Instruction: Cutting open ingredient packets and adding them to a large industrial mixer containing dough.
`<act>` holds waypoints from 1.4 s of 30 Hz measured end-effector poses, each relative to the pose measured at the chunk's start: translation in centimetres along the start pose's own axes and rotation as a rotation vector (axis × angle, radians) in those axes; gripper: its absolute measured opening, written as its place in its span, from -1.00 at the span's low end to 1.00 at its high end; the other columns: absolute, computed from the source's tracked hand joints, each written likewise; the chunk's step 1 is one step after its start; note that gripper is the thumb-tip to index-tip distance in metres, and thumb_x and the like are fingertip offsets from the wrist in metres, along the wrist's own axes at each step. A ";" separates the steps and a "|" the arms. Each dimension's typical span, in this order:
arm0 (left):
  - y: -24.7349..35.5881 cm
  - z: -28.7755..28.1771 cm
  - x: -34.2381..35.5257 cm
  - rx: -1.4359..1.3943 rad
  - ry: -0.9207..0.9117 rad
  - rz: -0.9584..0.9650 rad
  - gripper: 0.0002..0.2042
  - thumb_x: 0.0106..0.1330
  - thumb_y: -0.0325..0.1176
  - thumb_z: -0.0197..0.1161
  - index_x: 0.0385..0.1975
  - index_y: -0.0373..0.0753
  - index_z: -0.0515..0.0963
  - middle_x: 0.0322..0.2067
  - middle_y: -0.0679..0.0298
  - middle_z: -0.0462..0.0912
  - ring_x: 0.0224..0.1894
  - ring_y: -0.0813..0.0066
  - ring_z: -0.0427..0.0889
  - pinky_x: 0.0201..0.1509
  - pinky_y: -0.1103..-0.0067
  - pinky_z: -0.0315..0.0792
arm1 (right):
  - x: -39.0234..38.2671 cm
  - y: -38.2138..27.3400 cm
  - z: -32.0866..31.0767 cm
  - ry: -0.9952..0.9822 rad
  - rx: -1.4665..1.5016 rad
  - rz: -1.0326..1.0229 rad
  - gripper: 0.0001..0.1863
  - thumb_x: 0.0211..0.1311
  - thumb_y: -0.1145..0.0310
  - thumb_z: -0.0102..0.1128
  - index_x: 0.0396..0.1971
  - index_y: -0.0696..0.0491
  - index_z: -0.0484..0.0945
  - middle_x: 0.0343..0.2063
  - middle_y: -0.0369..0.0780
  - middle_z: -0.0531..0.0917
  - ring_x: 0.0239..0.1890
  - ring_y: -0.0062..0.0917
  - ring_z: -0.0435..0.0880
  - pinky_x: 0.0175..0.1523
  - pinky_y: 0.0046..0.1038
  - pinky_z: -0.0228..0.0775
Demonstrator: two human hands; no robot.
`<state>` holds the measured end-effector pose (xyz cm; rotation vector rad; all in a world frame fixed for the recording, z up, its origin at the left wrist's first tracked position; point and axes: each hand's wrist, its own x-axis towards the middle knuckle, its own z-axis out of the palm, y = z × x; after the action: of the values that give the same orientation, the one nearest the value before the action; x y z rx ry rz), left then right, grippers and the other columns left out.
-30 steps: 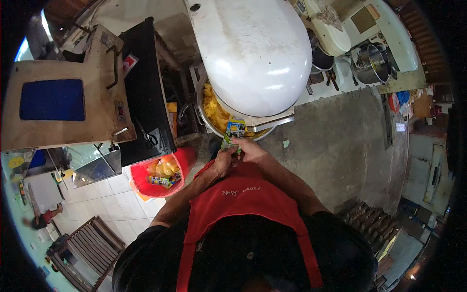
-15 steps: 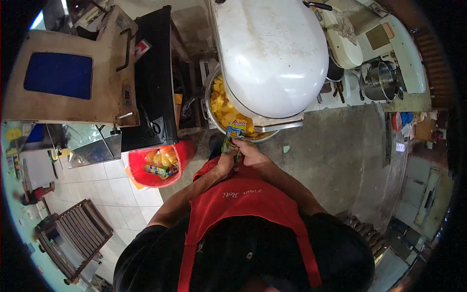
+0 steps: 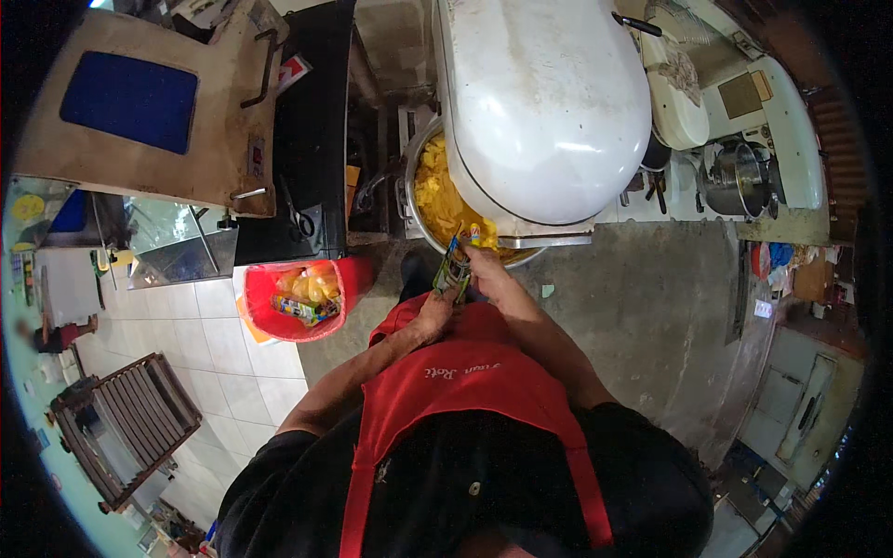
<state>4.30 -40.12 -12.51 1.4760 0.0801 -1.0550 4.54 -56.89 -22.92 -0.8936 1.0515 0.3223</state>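
In front of my apron, I hold a green-and-blue printed packet point(image 3: 452, 272) upright at the near rim of a large metal bowl point(image 3: 412, 200). My left hand point(image 3: 434, 314) is closed around its lower end. Higher up, my right hand point(image 3: 484, 267) pinches its upper part. A small yellow and pale piece point(image 3: 475, 231) shows just past my right fingers; whether it is wrapper or contents I cannot tell. Yellow chunks point(image 3: 434, 181) of a soft, butter-like food fill the bowl. A white rounded machine head point(image 3: 549, 112) covers the bowl's right part.
A red bin point(image 3: 340, 298) at left holds yellow bags and a similar packet. Beyond it stand a black-topped table point(image 3: 302, 139) with scissors point(image 3: 299, 219) and a beige machine door with a blue panel point(image 3: 130, 102). Metal pots point(image 3: 735, 177) and utensils lie at the right.
My right hand has moved up along the packet, whose top was flat and facing up and now looks bent or torn. The view has shifted slightly.
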 end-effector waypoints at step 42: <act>8.6 0.2 -0.8 -0.537 -0.350 -0.550 -0.80 0.43 -0.25 0.11 -0.14 -0.25 0.48 -0.34 0.24 0.59 -0.48 0.53 0.55 -0.46 0.63 0.44 | -10.7 -4.4 0.7 -0.210 -0.064 0.138 -0.78 0.20 0.27 0.12 -0.29 0.11 0.47 -0.46 -0.23 0.53 -0.54 -0.51 0.48 -0.53 -0.47 0.27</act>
<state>8.98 -41.92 -5.51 0.7774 0.5022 -1.5726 2.47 -57.29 -11.57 -0.8260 0.9130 0.5558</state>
